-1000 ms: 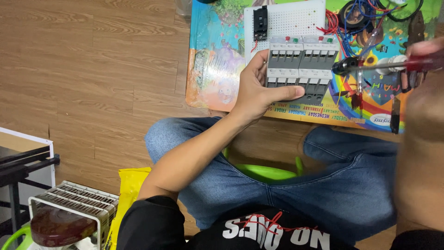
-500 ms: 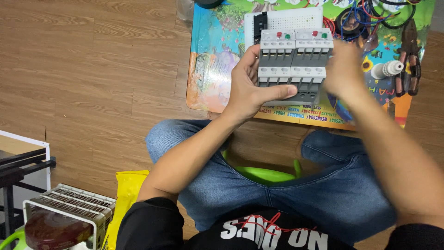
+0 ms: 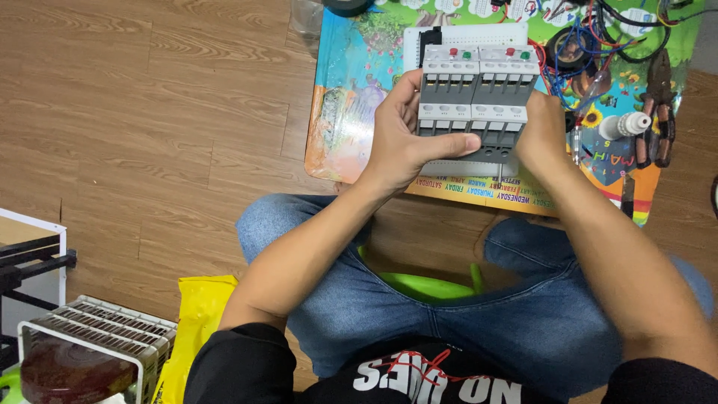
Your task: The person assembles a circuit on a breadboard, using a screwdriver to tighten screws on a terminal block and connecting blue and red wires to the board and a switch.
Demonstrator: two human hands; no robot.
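Two grey switch units (image 3: 479, 97) sit side by side as one block, held between both hands over a colourful printed mat (image 3: 351, 112). Each unit has one red and one green button on top (four buttons in all) and rows of white terminal tabs below.

Left hand (image 3: 400, 142) is closed around the block's left side, thumb stretched across the lower front edge, fingers wrapped behind. Right hand (image 3: 540, 127) presses against the right side, fingers curled round the back; how tightly it closes there cannot be seen.

Just beyond the hands a white perforated board (image 3: 467, 35) lies flat, partly covered by the block. To the right of the right hand: one tangle of red, blue and black wires (image 3: 591, 37), one white screw-thread lamp socket (image 3: 624, 126), one pair of pliers with dark handles (image 3: 660, 112). Beyond the left hand, a roll of dark tape (image 3: 348, 6) at the frame edge.

Nearer the body than the hands: crossed legs in blue jeans (image 3: 419, 299), a green object (image 3: 422, 284) between them, one yellow bag (image 3: 198, 314) and one white wire-grille appliance (image 3: 90, 352) far to the left.

The block's long axis runs left to right between the hands; button end points away from the person, tilted up toward the camera.
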